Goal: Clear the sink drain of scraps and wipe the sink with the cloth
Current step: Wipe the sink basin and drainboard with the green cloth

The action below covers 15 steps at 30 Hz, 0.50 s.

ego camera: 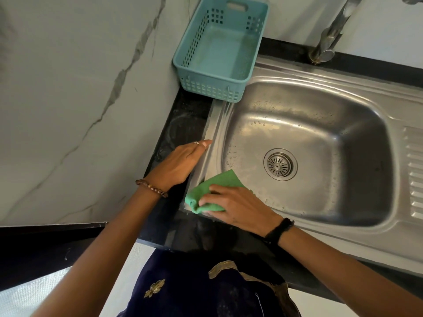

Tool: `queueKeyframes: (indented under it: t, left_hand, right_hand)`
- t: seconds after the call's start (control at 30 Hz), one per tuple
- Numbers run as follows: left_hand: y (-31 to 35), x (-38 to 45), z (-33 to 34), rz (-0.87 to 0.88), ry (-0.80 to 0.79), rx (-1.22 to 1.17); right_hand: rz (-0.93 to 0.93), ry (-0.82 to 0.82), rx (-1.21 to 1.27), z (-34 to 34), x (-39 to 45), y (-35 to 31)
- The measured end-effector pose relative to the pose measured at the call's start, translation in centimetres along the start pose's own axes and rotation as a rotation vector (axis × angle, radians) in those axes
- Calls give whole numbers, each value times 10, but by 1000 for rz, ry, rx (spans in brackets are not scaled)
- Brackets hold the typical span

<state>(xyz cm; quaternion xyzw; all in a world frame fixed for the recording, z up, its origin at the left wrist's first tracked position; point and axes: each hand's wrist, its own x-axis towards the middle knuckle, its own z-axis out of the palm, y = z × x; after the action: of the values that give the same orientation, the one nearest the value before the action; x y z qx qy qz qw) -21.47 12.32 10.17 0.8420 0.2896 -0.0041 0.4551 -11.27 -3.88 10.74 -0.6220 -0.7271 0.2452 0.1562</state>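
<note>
Head view: right hand (235, 202) presses the cloth (212, 191) on the sink (320, 72) near-left corner; left hand (180, 163) flat, holding nothing; cloth could slide off, smearing the counter (180, 124).

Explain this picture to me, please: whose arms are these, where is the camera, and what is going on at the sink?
No machine here: a person wears a camera on the head, looking down at their own arms. The right hand presses a green cloth on the near left corner of the steel sink. The left hand lies flat and empty on the sink's left edge and the dark counter. The drain looks free of scraps. A teal basket, empty, stands at the back corner, and a tap behind.
</note>
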Motion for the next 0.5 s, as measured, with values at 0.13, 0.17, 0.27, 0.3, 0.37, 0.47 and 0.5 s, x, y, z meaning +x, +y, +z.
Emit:
queueKeyframes:
  t: [0.13, 0.17, 0.27, 0.3, 0.37, 0.47, 0.5]
  left_hand:
    - [3, 1, -2, -49, 1, -46]
    - [4, 1, -2, -46, -10, -3]
    - [7, 0, -4, -41, -5, 63]
    - [8, 1, -5, -46, -4, 35]
    - [10, 1, -5, -54, 13, -40]
    - [16, 5, -6, -52, 12, -13]
    - [19, 6, -8, -63, 7, -3]
  right_hand:
    - [80, 123, -29, 10, 33, -8]
    - [111, 143, -32, 10, 39, -7]
    - [149, 131, 64, 10, 35, -9]
    - [147, 116, 108, 10, 28, -9]
    - [150, 95, 155, 12, 14, -11]
    - [204, 148, 93, 20, 8, -13]
    - [226, 183, 76, 22, 11, -13]
